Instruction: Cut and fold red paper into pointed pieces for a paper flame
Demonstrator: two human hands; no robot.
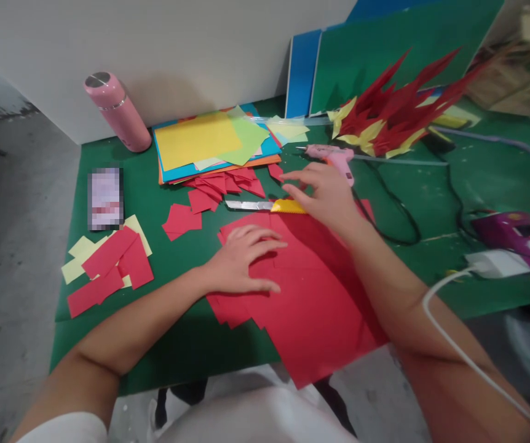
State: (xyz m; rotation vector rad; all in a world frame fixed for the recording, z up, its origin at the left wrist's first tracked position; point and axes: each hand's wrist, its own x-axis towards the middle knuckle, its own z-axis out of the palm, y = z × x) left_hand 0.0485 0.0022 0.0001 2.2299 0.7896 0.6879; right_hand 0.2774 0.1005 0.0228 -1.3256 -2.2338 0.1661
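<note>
My left hand (241, 258) lies flat with fingers spread on a large red paper sheet (311, 301) spread over the green mat (186, 344). My right hand (327, 197) hovers over the sheet's far edge, fingers stretched out, its fingertips just above the yellow handle of a utility knife (265, 206) whose silver blade points left. The hand does not grip the knife. Small red paper squares (214, 187) lie beyond the knife.
A pink glue gun (334, 157) lies behind my right hand, its black cord looping right. A stack of coloured paper (209, 144), a pink flask (117, 111), a phone (105, 198), red and yellow cut pieces (108, 264), a red-yellow paper ornament (394, 117), a purple tool (514, 234).
</note>
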